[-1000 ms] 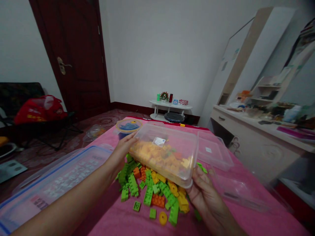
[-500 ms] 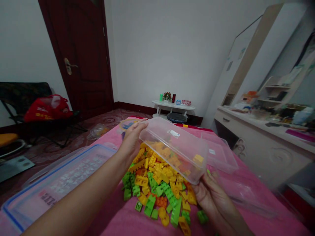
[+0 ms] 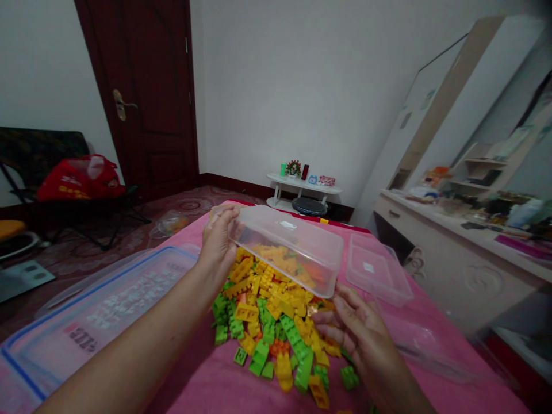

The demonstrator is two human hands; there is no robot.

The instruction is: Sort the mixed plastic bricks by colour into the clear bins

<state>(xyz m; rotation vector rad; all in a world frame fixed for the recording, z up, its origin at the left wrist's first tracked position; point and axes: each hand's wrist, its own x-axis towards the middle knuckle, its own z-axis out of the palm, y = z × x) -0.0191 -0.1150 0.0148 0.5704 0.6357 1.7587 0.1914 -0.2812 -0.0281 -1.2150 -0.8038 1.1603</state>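
Note:
A clear plastic container (image 3: 297,244) is tilted over a heap of yellow, green and orange toy building bricks (image 3: 276,299) on a pink cloth. My left hand (image 3: 219,238) grips its left end, fingers closed over the rim. At its lower right corner is my right hand (image 3: 351,322), fingers spread above the bricks. One fingertip there meets or nearly touches the container's corner; I cannot tell which. Through the clear wall, bricks show behind and beneath it.
A clear lid with a blue edge (image 3: 125,313) lies to the left. Another clear container (image 3: 379,270) and a clear plastic piece (image 3: 431,345) lie at right. Beyond are a small white table (image 3: 276,179), a dresser (image 3: 457,253) and a chair with a red bag (image 3: 81,181).
The container has moved left and up a little, and the yellow brick inside its right end no longer shows there. My right hand's fingers have spread out.

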